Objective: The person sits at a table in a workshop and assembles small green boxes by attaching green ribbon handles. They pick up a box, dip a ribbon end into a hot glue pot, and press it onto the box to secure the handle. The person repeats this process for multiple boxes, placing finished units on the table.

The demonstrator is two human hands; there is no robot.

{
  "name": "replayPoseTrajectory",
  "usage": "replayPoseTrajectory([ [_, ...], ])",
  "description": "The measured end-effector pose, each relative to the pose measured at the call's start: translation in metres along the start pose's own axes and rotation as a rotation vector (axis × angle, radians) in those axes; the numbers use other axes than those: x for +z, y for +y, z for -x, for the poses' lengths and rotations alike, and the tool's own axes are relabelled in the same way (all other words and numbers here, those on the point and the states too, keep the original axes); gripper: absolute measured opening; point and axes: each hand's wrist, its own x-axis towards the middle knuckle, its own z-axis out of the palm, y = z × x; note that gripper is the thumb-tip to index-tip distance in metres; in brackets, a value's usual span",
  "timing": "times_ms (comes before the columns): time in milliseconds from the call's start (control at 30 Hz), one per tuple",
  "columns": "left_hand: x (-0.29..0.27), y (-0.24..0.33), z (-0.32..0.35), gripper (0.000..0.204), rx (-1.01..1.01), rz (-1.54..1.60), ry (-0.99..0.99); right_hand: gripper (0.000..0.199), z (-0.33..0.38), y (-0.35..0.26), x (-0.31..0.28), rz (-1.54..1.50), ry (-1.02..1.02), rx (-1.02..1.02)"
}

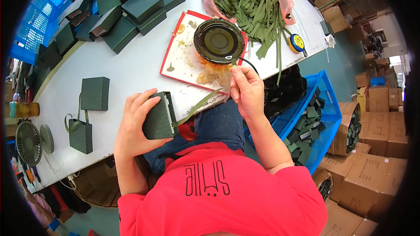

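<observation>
Brown cartons [365,175] stand well right of the round black dish [197,44] on the white surface [127,70]. Below and left of that dish, I see the left hand [133,124] gripping a dark green box [158,121]; the right hand [247,88], beside the dish's near rim, pinches its green ribbon [192,110].

A white table [127,67] carried everything. Dark green boxes [120,35] lay heaped along its far edge, toward the left. A red-rimmed board [173,57], its pale surface stained, rested near the middle. At the far edge, right of the board, a pink plastic bag [286,4] spilled green ribbons [249,0] onto the tabletop; a round blue-and-yellow object [296,43] sat near the right edge. Two separate boxes [95,93] stood toward the left end.
</observation>
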Motion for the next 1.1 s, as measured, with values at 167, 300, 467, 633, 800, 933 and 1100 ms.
replayPoseTrajectory([
  [167,0.0,-0.002,0.002,0.093,-0.002,-0.011,-0.02,0.018,-0.006,-0.001,0.005,0.041,0.013,0.028],
  [300,-0.001,-0.004,0.004,0.096,-0.007,-0.022,-0.034,0.02,-0.01,0.0,0.006,0.048,0.027,0.044],
  [467,-0.001,-0.004,0.004,0.097,-0.006,-0.013,-0.038,0.021,-0.012,-0.002,0.007,0.05,0.024,0.052],
  [633,0.001,-0.002,0.001,0.088,-0.01,0.003,-0.006,0.018,-0.013,-0.005,0.005,0.04,0.019,0.119],
  [800,0.0,-0.003,0.002,0.09,0.0,0.002,0.008,0.018,-0.005,-0.008,0.007,0.01,0.001,0.113],
  [933,-0.002,-0.003,-0.001,0.093,0.023,0.07,0.013,0.018,0.015,-0.011,0.014,0.1,-0.083,0.108],
  [1100,-0.001,0.0,-0.009,0.095,0.102,0.18,-0.016,0.016,0.035,-0.018,0.031,0.275,-0.389,0.285],
])
